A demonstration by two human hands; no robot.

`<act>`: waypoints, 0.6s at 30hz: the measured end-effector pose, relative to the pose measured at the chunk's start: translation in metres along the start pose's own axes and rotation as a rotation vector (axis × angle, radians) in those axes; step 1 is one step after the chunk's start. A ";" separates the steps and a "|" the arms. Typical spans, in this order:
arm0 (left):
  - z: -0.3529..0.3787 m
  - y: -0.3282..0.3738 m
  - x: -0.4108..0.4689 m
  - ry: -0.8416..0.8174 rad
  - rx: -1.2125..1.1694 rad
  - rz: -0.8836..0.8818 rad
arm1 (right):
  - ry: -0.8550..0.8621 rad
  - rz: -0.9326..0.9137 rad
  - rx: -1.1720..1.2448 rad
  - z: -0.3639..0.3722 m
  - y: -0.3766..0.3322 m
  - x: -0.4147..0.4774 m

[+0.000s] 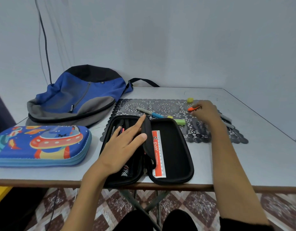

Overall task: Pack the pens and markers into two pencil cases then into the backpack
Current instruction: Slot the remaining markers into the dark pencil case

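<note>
While your left grip [124,145] lies spread on the black case [174,147], steadying it, your right grip [206,112] pinches an orange marker [192,108] beyond it.

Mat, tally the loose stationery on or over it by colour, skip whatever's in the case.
Blue-and-grey marker: 1
Green block: 1
Yellow pieces, one beside the green block, one at the far edge: 2
Orange marker, pinched in the right hand: 1
Grey markers, partly hidden beyond the right forearm: 2
Total: 7
</note>
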State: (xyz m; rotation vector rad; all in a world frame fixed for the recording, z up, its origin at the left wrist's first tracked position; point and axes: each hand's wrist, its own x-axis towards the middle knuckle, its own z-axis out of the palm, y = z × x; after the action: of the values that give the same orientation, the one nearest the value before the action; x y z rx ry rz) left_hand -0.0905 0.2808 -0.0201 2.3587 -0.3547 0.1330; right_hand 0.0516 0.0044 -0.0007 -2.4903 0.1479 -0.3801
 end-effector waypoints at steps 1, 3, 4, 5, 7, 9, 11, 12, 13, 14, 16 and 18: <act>0.001 -0.001 0.000 0.004 -0.003 -0.012 | -0.021 0.048 -0.032 -0.001 0.007 0.000; 0.002 -0.004 0.001 0.009 -0.016 -0.006 | -0.015 0.098 -0.067 -0.003 0.014 -0.002; 0.003 -0.004 0.001 0.013 -0.020 -0.001 | -0.004 0.099 -0.073 -0.003 0.014 -0.004; 0.003 -0.005 0.001 0.016 -0.023 0.004 | -0.001 0.100 -0.067 -0.004 0.012 -0.005; 0.003 -0.004 0.001 0.014 -0.024 -0.003 | -0.018 0.102 -0.045 -0.004 0.007 -0.007; 0.002 -0.003 0.000 0.012 -0.020 -0.007 | -0.032 0.104 -0.022 -0.004 0.003 -0.009; 0.002 -0.001 -0.001 0.013 -0.016 -0.004 | -0.026 0.109 0.047 -0.004 0.003 -0.011; 0.001 -0.002 -0.001 0.013 -0.012 -0.004 | -0.014 0.108 0.132 -0.004 0.002 -0.013; 0.001 -0.001 -0.001 0.011 -0.015 -0.008 | -0.005 0.107 0.261 -0.005 0.000 -0.016; 0.001 0.000 -0.001 0.011 -0.022 -0.007 | -0.005 0.107 0.421 -0.007 -0.003 -0.018; 0.001 0.002 -0.002 0.009 -0.029 -0.006 | -0.054 0.082 0.731 -0.015 -0.011 -0.021; 0.002 0.001 -0.002 0.009 -0.021 0.003 | -0.158 0.018 0.973 -0.023 -0.022 -0.022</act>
State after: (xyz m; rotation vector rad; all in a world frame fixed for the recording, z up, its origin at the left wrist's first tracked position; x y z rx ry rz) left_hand -0.0929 0.2789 -0.0213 2.3359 -0.3539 0.1399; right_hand 0.0242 0.0132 0.0246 -1.5446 -0.0728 -0.1739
